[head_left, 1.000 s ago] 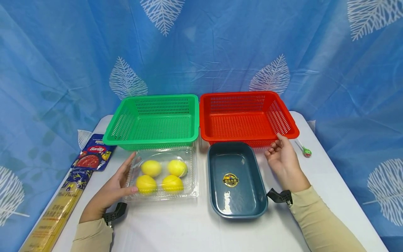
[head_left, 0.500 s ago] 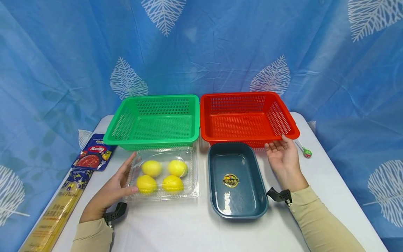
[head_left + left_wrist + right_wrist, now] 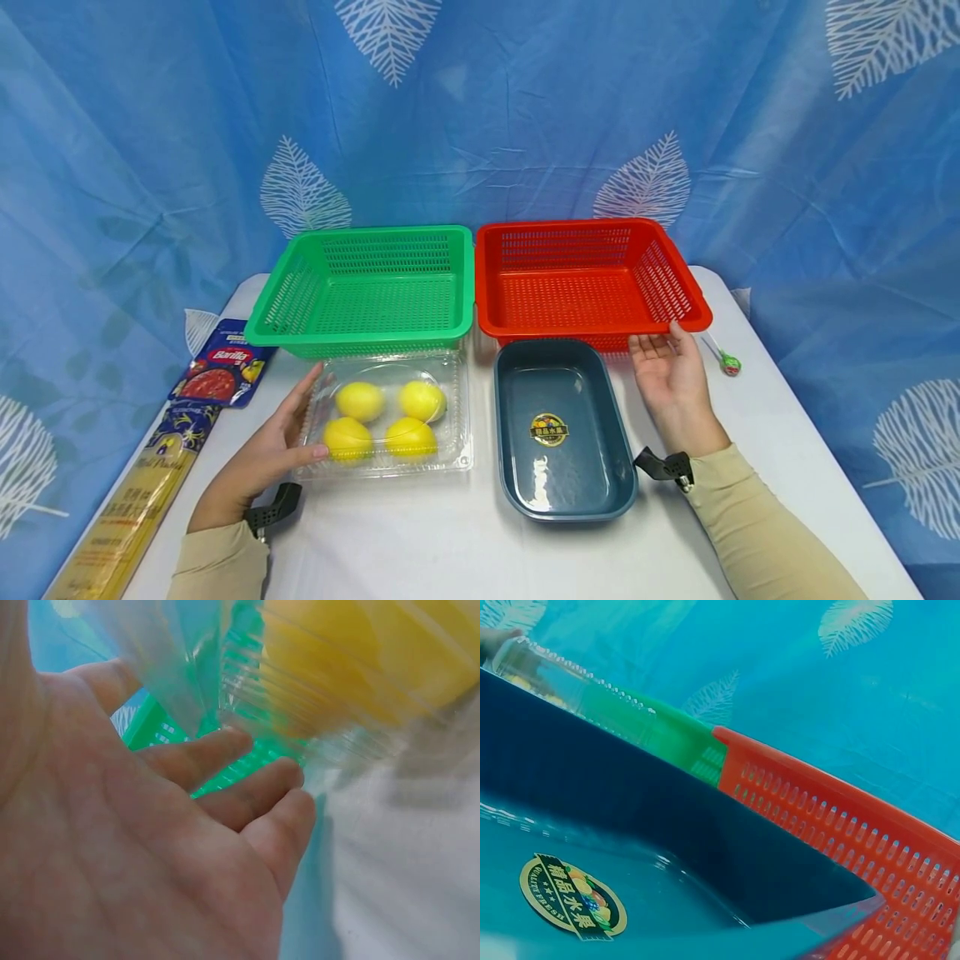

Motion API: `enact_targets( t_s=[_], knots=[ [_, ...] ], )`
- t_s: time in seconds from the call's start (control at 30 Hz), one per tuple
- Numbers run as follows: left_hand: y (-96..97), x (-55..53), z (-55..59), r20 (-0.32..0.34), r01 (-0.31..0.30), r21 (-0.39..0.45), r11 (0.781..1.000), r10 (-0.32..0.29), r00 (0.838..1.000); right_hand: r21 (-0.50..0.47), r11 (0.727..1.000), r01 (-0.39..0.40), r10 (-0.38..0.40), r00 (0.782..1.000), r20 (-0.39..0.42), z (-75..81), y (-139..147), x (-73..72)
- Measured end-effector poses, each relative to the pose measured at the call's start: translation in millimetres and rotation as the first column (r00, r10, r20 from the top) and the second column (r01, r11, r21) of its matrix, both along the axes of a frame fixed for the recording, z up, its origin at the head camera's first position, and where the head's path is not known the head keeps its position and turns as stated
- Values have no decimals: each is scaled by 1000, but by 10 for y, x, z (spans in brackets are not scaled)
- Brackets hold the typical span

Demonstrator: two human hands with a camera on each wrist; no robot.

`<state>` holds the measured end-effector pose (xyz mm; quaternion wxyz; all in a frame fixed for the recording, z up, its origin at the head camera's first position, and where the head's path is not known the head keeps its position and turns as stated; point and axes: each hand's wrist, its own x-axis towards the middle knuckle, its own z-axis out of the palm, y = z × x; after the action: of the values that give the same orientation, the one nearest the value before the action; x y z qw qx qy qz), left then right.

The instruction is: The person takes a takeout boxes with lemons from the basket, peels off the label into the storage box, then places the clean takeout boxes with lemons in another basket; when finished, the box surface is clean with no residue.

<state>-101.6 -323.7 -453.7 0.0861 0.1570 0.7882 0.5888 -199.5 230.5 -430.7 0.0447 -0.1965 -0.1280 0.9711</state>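
Note:
A clear plastic clamshell box (image 3: 459,417) holding several yellow lemons (image 3: 361,401) lies at the left front of the table. My left hand (image 3: 258,458) is at its left side, thumb by the front corner and index finger toward the back one. In the left wrist view, the relaxed fingers (image 3: 255,799) are spread right beside the ribbed wall. My right hand (image 3: 671,375) is palm up, its fingertips at the front rim of the red basket (image 3: 566,300), holding nothing visible. A dark blue rectangular dish (image 3: 558,483) with a gold fruit sticker stands left of that hand.
A green basket (image 3: 390,304) stands beside the red one at the back. A Barilla sauce pouch (image 3: 225,362) and a long pasta pack (image 3: 135,500) lie along the left edge. A green-wrapped lollipop (image 3: 729,363) lies near the right edge.
My right hand has turned palm up more, and its fingers have uncurled toward the red basket's rim. The left hand and the clear box stay put.

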Motion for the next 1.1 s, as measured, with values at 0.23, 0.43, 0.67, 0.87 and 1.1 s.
enact_targets(
  t_s=[0.23, 0.43, 0.67, 0.87, 1.1],
  knots=[
    [78, 55, 0, 44, -49, 42, 998, 47, 998, 20, 1000, -2, 2, 1000, -20, -32, -5, 13],
    [206, 131, 43, 90, -113, 126, 986, 102, 991, 18, 1000, -5, 6, 999, -45, -44, -8, 15],
    [321, 203, 101, 183, -189, 229, 955, 149, 972, -7, 1000, -5, 5, 999, -35, -25, -2, 14],
    [379, 249, 169, 202, -249, 298, 921, 194, 960, 23, 1000, 1, 0, 999, -48, -43, -10, 25],
    [445, 309, 226, 194, -324, 438, 838, 264, 945, 25, 1000, -6, 8, 999, -52, -56, -4, 16]
  ],
)
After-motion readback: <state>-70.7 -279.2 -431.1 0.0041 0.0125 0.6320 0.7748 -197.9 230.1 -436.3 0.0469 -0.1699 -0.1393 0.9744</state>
